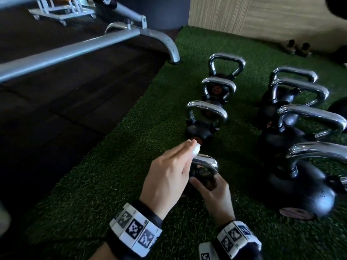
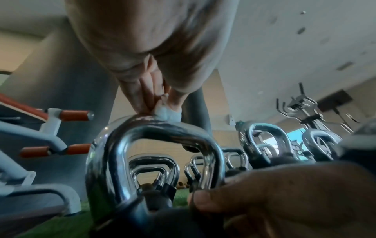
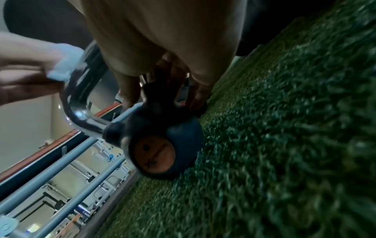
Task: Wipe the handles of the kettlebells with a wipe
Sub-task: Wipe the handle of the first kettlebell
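The person's left hand (image 1: pixel 169 177) pinches a small white wipe (image 1: pixel 252 150) between thumb and fingertips and holds it against the top of the chrome handle (image 1: pixel 205 163) of the nearest small kettlebell (image 3: pixel 162 145). In the left wrist view the wipe (image 2: pixel 168 115) sits right on the crown of that handle (image 2: pixel 154 128). The right hand (image 1: pixel 216 197) curls its fingers round the black neck of the same kettlebell, just below the handle, with the thumb on the near side. This kettlebell stands on green turf (image 1: pixel 131 175), at the near end of a left row; three more small kettlebells (image 1: pixel 206 121) line up beyond it toward the far side. To the right, apart from that row, stands a second row of bigger kettlebells (image 1: pixel 300 188) with chrome handles. On the left, past the edge of the turf, lies dark flooring (image 1: pixel 65 109) with the grey metal frame (image 1: pixel 84 47) of a gym machine on it.
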`<control>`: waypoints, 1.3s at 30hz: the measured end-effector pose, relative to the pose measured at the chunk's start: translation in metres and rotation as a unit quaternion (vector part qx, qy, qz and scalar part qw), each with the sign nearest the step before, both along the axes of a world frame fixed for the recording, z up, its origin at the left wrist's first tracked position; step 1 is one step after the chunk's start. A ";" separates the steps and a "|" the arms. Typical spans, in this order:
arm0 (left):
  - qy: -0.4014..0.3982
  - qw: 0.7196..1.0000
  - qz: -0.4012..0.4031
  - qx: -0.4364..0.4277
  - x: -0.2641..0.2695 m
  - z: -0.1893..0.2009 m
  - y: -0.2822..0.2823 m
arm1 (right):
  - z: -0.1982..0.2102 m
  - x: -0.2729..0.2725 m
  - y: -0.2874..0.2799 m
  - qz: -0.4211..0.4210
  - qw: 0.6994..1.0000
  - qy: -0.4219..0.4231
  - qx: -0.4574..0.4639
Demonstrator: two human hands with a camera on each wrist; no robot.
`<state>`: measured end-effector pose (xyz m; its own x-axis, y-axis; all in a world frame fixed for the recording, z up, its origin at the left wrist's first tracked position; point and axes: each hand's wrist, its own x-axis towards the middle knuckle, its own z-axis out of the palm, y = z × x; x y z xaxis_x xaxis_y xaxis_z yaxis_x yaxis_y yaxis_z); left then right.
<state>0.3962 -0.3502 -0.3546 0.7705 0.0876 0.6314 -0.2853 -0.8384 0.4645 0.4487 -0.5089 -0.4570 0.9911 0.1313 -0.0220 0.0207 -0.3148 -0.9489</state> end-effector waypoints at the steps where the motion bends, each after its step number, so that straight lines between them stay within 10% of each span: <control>1: 0.003 1.000 -0.001 0.027 0.001 -0.004 -0.002 | -0.003 0.000 0.003 -0.013 1.000 -0.009 -0.011; 12: -0.013 0.999 -0.012 0.039 -0.008 -0.024 0.015 | -0.001 -0.003 0.001 -0.015 1.000 -0.013 -0.018; 21: -0.061 0.973 0.044 -0.217 -0.015 -0.063 0.035 | -0.003 -0.001 0.000 -0.011 1.000 -0.003 0.005; 28: 0.015 0.831 0.013 -0.556 -0.009 -0.079 0.027 | -0.003 0.001 0.000 -0.020 1.000 -0.002 0.010; 39: 0.052 0.838 0.091 -0.535 0.033 -0.088 0.024 | 0.000 -0.028 0.015 -0.076 0.983 -0.105 -0.129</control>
